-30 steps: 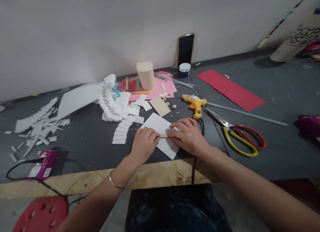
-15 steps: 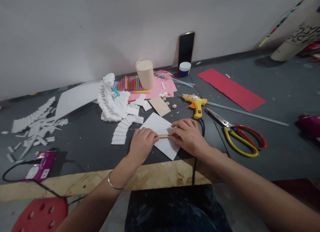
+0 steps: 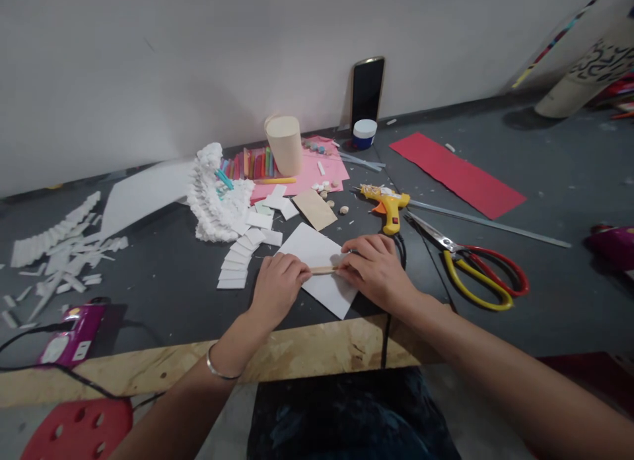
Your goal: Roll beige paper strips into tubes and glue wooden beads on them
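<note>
My left hand (image 3: 280, 283) and my right hand (image 3: 375, 270) are closed on the two ends of a thin tan roll (image 3: 324, 270), which looks like rolled paper. The roll lies level just over a white square card (image 3: 313, 241), set cornerwise near the table's front edge. My fingertips hide both ends of the roll. A tan paper piece (image 3: 316, 210) lies just beyond the card. To its right rests a yellow hot glue gun (image 3: 389, 206), its cord running down past my right hand. A fan of small white rectangles (image 3: 235, 265) lies left of my left hand.
Large scissors (image 3: 460, 259) with red and yellow handles lie at right, below a red paper strip (image 3: 456, 173). Behind stand a cream cup (image 3: 286, 150), a small jar (image 3: 364, 135) and a phone (image 3: 367, 90). White scraps (image 3: 69, 265) and a purple device (image 3: 74, 334) are at left.
The view has shifted slightly, moving things at the left a little further left. Both hands keep their hold on the roll, with almost no change in position.
</note>
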A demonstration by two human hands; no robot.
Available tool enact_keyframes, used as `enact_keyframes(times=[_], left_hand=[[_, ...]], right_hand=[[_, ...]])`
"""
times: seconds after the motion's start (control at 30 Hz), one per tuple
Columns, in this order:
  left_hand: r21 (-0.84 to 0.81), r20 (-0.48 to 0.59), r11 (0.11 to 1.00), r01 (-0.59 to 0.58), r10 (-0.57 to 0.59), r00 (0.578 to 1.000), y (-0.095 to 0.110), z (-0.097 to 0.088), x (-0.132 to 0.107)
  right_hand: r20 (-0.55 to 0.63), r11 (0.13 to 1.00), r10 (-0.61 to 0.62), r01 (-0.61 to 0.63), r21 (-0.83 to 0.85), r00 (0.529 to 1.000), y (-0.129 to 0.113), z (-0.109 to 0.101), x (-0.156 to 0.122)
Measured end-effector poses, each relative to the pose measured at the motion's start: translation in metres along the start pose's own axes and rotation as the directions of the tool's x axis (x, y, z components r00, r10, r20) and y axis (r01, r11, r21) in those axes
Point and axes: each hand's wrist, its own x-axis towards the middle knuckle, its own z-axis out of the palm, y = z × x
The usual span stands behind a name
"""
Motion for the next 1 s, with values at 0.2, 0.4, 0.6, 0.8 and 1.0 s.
enact_keyframes(times=[0.2,0.4,0.6,0.8,1.0], left_hand=[[-0.070,0.067,0.991,0.114,-0.109,0.992,-0.002,-0.003,0.003],[-0.230,0.139,0.949,0.215,-0.186,0.973,-0.008,-0.008,0.010],[-0.233,0.223,0.931,0.282,-0.231,0.947,-0.008,-0.015,0.018],[-0.220,0.269,0.929,0.297,-0.235,0.934,-0.010,-0.017,0.025],[-0.194,0.314,0.937,0.292,-0.223,0.923,-0.013,-0.017,0.029]], right_hand=[[0.034,0.997,0.070,-0.071,0.023,0.997,0.004,0.001,0.001],[0.078,0.979,0.157,-0.166,0.117,0.984,0.013,0.007,0.003],[0.136,0.965,0.205,-0.224,0.138,0.969,0.012,0.005,0.007],[0.156,0.963,0.227,-0.245,0.111,0.961,0.011,0.006,0.007],[0.107,0.976,0.189,-0.199,0.090,0.976,0.009,0.003,0.005]])
